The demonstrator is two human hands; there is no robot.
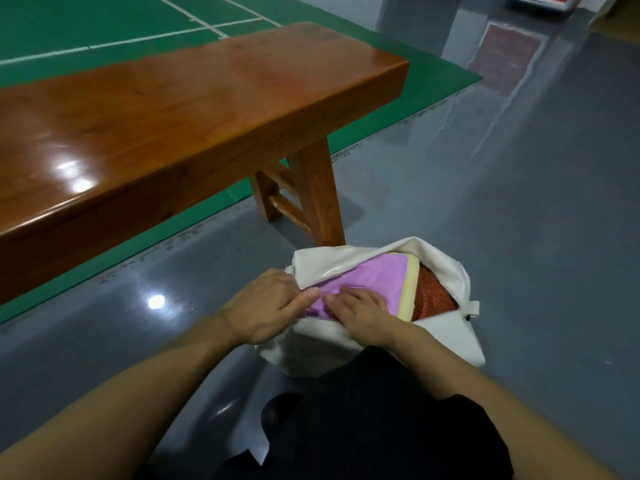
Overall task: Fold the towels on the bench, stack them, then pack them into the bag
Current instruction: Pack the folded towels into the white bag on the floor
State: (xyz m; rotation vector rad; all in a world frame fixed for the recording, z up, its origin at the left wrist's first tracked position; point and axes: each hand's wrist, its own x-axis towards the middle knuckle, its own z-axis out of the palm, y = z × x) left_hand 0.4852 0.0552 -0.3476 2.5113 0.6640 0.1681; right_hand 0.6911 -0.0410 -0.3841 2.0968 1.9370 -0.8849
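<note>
A white bag (pixel 374 344) sits open on the grey floor (pixel 519 220) just beside the leg of the wooden surface (pixel 166 112). Inside it lie a folded pink towel (pixel 367 282), a pale yellow towel (pixel 410 289) beneath it and an orange ball (pixel 433 292). The left hand (pixel 266 306) pinches the bag's opening edge with curled fingers; the right hand (pixel 363 313) presses flat, fingers spread, on the pink towel.

You see glossy grey floor (pixel 519 220) reflecting ceiling lights, green court mat (pixel 104 19) with white lines, grey pillar (pixel 415 15) beyond.
</note>
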